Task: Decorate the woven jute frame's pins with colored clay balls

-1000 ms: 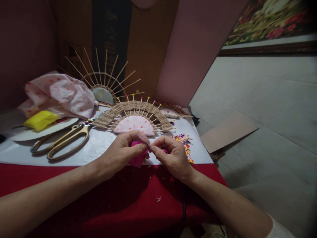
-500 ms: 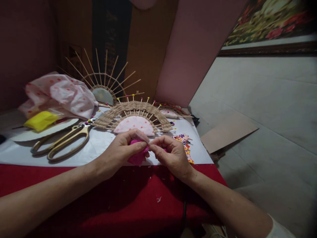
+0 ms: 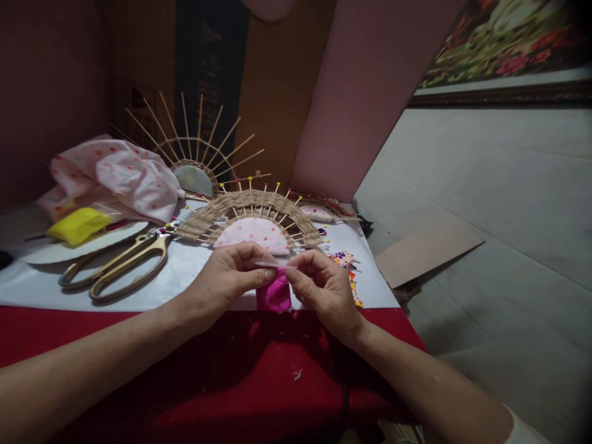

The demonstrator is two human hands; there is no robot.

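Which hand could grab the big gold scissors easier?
Left, probably. The left hand is nearer the scissors; the right hand is beyond the pink piece that both hands pinch.

I can read no word, number or brand mark anywhere here. The dark panel standing against the wall behind my bench carries faint pale marks that may be lettering, but they are too dim and blurred for me to make out. The brass scissors show no stamp I can read. The pink scrap I hold bears no print.
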